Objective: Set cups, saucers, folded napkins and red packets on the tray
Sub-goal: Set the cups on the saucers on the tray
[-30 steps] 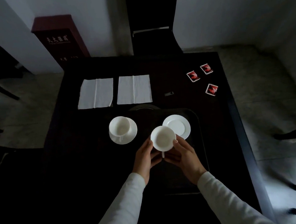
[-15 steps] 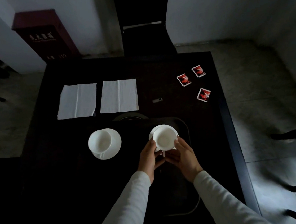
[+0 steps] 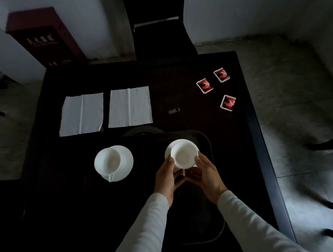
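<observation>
Sleeves in pale cloth run up from 6 o'clock to both hands, which meet over the tray (image 3: pixel 208 142). Left hand (image 3: pixel 166 178) and right hand (image 3: pixel 203 174) each have fingers (image 3: pixel 170 162) curled narrow round a cup (image 3: pixel 184 154), one on either side, its handle pointing back at 6 o'clock between the palms. Under the cup sits a saucer (image 3: pixel 169 152), showing only as a crescent at the cup's 10 o'clock; whether the cup rests on it or hangs just above cannot be told. At the cup's 9 o'clock, well apart, a second cup (image 3: pixel 107 162) stands on its own saucer (image 3: pixel 126 160); the tray's left edge is lost in the dark, so whether that pair is on the tray cannot be told either. Farther off, on the table (image 3: pixel 177 74), two napkins (image 3: pixel 81 114) lie flat side by side at 11 o'clock, each with a centre crease but spread open, and three red packets (image 3: pixel 204 85) lie scattered at 1 o'clock, with a small grey object (image 3: pixel 174 111) between napkins and packets. By my reckoning the job is near its middle: cups and saucers are close to placed, while napkins await folding and moving, and all packets remain off the tray.
</observation>
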